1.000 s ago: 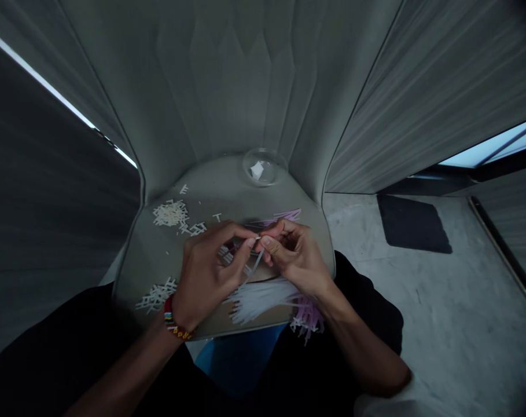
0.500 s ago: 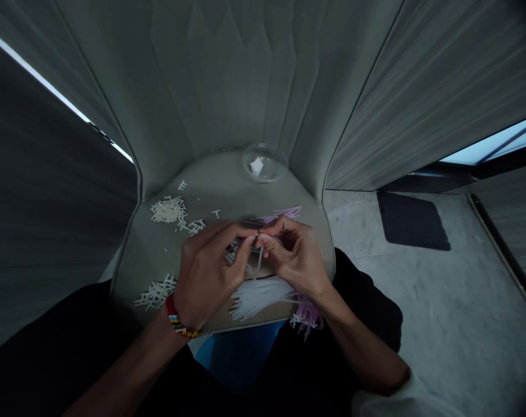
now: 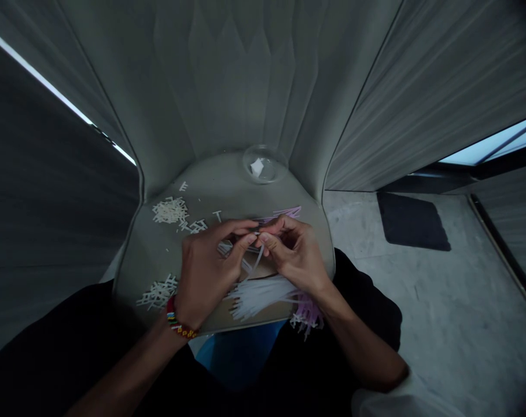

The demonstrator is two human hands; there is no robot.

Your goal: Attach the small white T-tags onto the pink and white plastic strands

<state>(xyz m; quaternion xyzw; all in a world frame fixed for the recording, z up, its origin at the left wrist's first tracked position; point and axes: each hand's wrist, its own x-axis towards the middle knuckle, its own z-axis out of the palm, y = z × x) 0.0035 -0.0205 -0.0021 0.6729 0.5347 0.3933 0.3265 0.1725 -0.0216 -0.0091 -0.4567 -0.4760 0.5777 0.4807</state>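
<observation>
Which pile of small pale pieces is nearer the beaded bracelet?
The front pile, right beside the bracelet; the other pile lies farther back, toward the backrest.

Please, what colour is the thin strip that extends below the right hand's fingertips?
The thin strip looks whitish, seen in the head view.

Indoors, seemingly domestic | padded chair [image 3: 245, 110] | wood-grain panels [image 3: 436, 87] | dark mat [image 3: 412, 222]

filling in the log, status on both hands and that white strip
Right hand pinching white strip; left hand at its upper end, grip unclear. Strip slants down toward white bundle. Nothing seen in the way.
</observation>
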